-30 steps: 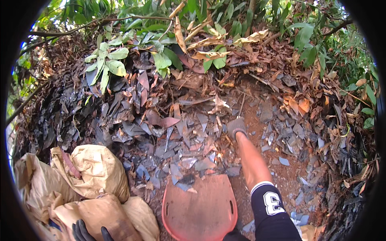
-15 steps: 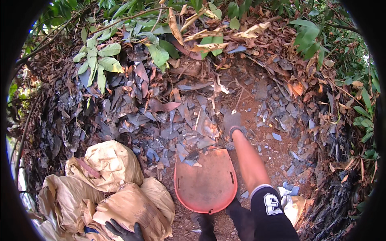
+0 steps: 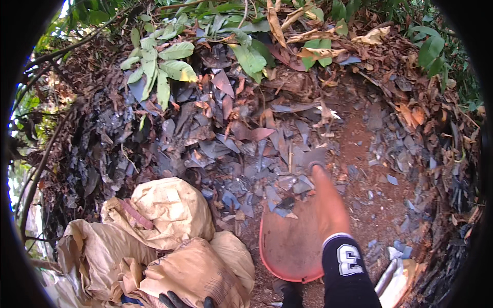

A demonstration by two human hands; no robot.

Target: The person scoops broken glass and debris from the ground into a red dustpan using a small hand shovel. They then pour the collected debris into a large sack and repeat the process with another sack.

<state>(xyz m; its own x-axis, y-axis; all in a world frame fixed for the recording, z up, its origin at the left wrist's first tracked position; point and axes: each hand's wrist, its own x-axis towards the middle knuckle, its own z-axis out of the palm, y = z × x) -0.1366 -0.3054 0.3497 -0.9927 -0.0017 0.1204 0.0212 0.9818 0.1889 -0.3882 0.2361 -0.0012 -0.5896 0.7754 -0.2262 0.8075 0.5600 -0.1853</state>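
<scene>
My right hand, in a grey glove, reaches over a pile of thin grey shards; its fingers are blurred and blend into the shards, so whether it grips one is unclear. Below that forearm lies a shallow orange-red scoop pan, its straight edge toward the pile and a few shards on that edge. At the bottom edge shows my left hand in a dark glove, only partly in view. Its fingers are spread over a tan sack.
More filled tan sacks stand at the left, with a reddish strip on them. Leafy branches and dry leaves border the far side. A whitish, tan-sided bag lies at the lower right, beside bare reddish soil.
My view has swung left, so the scene sits further right. My right hand has moved left from the bare soil to the shards, its forearm now crossing the pan. My left hand remains by the sack.
</scene>
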